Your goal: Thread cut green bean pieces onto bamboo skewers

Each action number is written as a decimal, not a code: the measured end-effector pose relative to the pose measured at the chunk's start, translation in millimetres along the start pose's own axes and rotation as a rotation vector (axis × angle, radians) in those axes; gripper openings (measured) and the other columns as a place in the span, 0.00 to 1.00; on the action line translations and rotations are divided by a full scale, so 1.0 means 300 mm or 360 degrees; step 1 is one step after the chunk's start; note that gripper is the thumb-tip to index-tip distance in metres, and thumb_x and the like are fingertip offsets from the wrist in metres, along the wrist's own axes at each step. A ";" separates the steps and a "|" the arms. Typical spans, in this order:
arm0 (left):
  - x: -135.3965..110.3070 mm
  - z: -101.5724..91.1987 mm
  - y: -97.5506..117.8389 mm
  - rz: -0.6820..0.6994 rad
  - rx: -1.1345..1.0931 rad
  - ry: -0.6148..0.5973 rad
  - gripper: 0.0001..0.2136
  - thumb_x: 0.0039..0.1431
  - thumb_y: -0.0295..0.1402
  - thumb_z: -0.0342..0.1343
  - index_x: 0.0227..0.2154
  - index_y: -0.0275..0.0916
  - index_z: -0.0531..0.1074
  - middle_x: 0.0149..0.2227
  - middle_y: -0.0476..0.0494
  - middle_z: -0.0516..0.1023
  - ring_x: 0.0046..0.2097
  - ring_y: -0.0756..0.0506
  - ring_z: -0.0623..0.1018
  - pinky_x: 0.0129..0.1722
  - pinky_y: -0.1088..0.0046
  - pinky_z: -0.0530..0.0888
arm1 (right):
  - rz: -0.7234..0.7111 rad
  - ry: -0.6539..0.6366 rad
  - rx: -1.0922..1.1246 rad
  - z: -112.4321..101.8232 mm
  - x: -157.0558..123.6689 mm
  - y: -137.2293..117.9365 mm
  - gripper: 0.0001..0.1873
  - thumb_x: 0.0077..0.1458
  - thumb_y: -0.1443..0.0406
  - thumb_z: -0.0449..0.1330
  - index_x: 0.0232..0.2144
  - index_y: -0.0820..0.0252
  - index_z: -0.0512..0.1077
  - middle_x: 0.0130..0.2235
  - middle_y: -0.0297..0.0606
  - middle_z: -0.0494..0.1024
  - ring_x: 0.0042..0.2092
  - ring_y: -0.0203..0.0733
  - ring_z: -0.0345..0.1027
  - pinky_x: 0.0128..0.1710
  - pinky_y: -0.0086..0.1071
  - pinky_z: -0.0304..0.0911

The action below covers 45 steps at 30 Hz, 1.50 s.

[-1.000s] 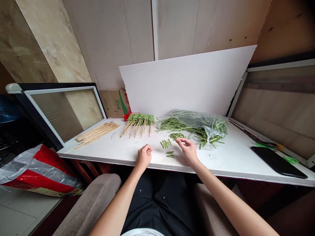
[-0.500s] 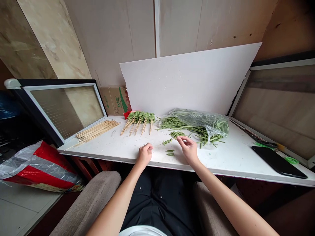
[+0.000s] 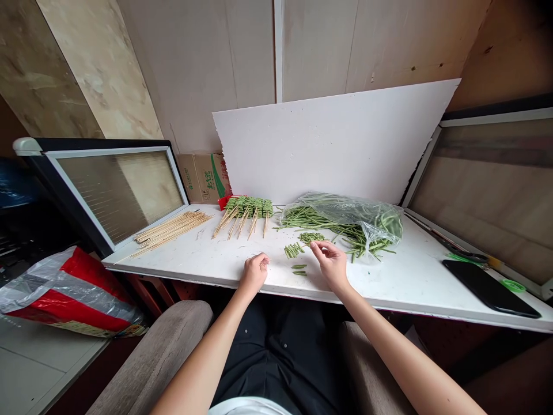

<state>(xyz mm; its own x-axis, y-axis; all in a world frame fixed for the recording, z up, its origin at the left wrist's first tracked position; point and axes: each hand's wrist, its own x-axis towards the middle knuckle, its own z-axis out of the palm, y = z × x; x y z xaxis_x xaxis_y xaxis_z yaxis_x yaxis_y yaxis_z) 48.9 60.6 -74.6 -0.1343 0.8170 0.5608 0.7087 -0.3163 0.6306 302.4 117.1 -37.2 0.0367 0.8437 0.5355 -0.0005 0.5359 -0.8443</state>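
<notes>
A thin skewer threaded with short green bean pieces (image 3: 294,250) hangs level over the table between my hands. My left hand (image 3: 254,272) is closed at its left end, though the bare stick there is barely visible. At its right end, my right hand (image 3: 332,262) pinches the tip between thumb and fingers. Below the skewer lie a few loose cut bean pieces (image 3: 299,273). Just behind it is a small heap of cut bean pieces (image 3: 311,236).
Finished bean skewers (image 3: 249,207) are stacked at the back, left of a plastic bag of long green beans (image 3: 345,210). Bare wooden skewers (image 3: 170,230) lie on the left. A black phone (image 3: 488,287) and scissors (image 3: 466,251) rest on the right. A white board (image 3: 332,144) stands behind.
The bean pieces on the skewer have turned and now show longer, side by side in a slanting row. Both hands stay nearly where they were.
</notes>
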 end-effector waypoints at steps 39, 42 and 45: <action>0.002 0.002 -0.001 0.0046 -0.0026 -0.0173 0.14 0.49 0.15 0.44 0.29 0.40 0.68 0.28 0.50 0.73 0.32 0.48 0.73 0.35 0.75 0.67 | -0.0309 -0.0162 -0.0117 0.037 -0.040 -0.017 0.10 0.61 0.54 0.66 0.36 0.51 0.81 0.41 0.42 0.82 0.44 0.49 0.71 0.40 0.41 0.66; 0.002 -0.001 0.006 0.0038 -0.0021 -0.0186 0.14 0.48 0.15 0.43 0.29 0.40 0.67 0.28 0.50 0.72 0.32 0.48 0.71 0.34 0.75 0.66 | -0.0327 -0.0183 -0.0106 0.037 -0.041 -0.024 0.09 0.62 0.55 0.66 0.37 0.51 0.81 0.42 0.42 0.81 0.45 0.49 0.71 0.40 0.41 0.66; 0.005 -0.003 0.010 0.0042 -0.0018 -0.0202 0.14 0.47 0.14 0.43 0.28 0.40 0.67 0.28 0.51 0.71 0.32 0.48 0.71 0.35 0.75 0.65 | -0.0342 -0.0217 -0.0085 0.038 -0.041 -0.033 0.09 0.63 0.55 0.66 0.37 0.51 0.80 0.42 0.42 0.81 0.45 0.49 0.71 0.40 0.41 0.66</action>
<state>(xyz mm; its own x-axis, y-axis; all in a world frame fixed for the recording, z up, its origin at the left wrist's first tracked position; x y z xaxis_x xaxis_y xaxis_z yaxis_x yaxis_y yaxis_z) 50.2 60.5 -71.5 -0.0266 0.8626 0.5052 0.7029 -0.3433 0.6230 290.6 101.8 -35.3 -0.1046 0.7091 0.6973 0.0455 0.7038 -0.7089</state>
